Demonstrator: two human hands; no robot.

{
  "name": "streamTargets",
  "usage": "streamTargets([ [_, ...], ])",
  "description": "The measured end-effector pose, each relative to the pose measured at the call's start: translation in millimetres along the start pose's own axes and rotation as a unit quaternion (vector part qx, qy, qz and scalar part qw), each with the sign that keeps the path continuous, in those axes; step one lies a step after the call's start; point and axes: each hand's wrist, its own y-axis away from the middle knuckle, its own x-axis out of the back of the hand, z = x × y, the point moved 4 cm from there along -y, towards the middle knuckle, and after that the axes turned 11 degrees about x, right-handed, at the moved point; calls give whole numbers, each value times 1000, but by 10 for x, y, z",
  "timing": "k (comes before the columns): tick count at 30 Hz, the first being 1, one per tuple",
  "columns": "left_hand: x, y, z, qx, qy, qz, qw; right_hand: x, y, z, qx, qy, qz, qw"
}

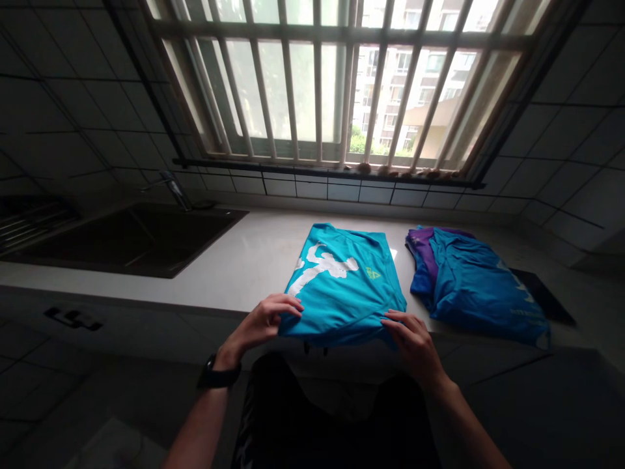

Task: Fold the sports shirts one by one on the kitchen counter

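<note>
At the front edge of a white stone counter (234, 260), the left hand (261, 322) lies with its fingers curved over the near left corner of a turquoise shirt (346, 293), while the right hand (415, 345) sits at the near right corner, its fingers bent down over the hem. Both hands are partly closed on the cloth rather than spread flat, but the thumbs are out of sight, so I cannot tell whether either hand pinches the fabric or only presses on it. A black wristwatch (219, 372) circles the left wrist.

The shirt lies on the counter as a flat, folded block, with a white print and a small yellow-green logo facing up. Its near edge reaches the counter's lip, and a little of the hem seems to hang past it. The hands are working along that near edge, and the overhang calls for an even hold from both sides.

Just right of the shirt lies a loose stack, a blue garment (481, 286) over a purple garment (422, 254), partly on a black mat (541, 296). Farther left, a steel faucet (176, 192) stands behind a dark sink (122, 241), and a barred window (342, 85) rises behind the counter.
</note>
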Motion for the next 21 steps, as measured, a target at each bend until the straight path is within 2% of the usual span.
streamTargets([
  [1,-38,98,18,-17,-31,-28,999,32,-19,44,-17,-19,11,1000],
  [3,-104,233,0,-40,-112,-43,992,73,-62,119,-35,-46,-6,998],
  [7,-179,267,-87,-67,-233,28,970,118,-96,167,14,-86,-128,988],
  [9,-191,215,-71,-84,-236,64,966,144,-67,176,35,-71,-176,981],
  [12,-195,107,-3,-80,-180,102,975,128,3,180,66,-20,-224,972],
  [14,-199,38,25,-53,-147,148,977,83,45,179,78,25,-222,972],
  [17,-231,-24,-3,1,-129,229,965,12,89,163,69,82,-170,980],
  [19,-255,-41,-54,29,-123,251,960,-11,94,132,58,86,-123,987],
  [21,-253,-53,-90,31,-113,239,964,1,59,107,42,63,-70,995],
])
